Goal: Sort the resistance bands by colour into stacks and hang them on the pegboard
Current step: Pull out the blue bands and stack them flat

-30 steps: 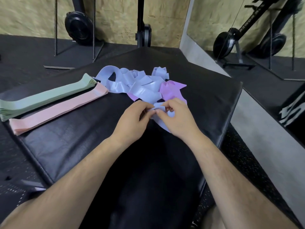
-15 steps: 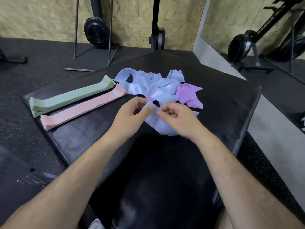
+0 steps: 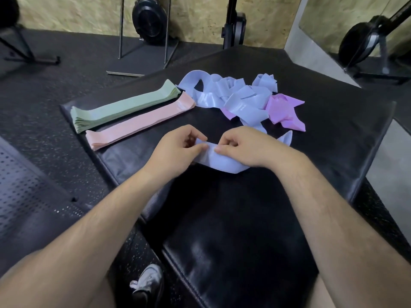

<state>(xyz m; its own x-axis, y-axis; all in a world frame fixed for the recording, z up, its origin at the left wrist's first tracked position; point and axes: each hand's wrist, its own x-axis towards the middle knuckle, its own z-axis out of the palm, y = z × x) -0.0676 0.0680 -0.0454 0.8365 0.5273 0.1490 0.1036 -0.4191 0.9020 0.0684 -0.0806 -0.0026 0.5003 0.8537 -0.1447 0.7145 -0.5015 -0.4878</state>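
Observation:
A pale blue band (image 3: 219, 162) hangs between both hands above the black padded bench (image 3: 333, 130). My left hand (image 3: 178, 150) pinches its left end and my right hand (image 3: 246, 147) pinches it just beside, thumbs nearly touching. Behind them lies a tangled heap of blue bands (image 3: 229, 94) with purple bands (image 3: 284, 110) at its right edge. At the left of the bench, a flat green stack (image 3: 124, 107) and a flat pink stack (image 3: 140, 122) lie side by side. No pegboard shows in this view.
Black rubber flooring (image 3: 44, 107) surrounds the bench. A metal stand with a black wheel (image 3: 149, 16) sits behind, and another machine (image 3: 360, 41) at the right by a mirror. A shoe (image 3: 149, 283) shows below the bench's left edge.
Both hands pulled a blue band out of the heap toward me and now hold it clear of the pile. The camera view shifted, so the stacks appear further right.

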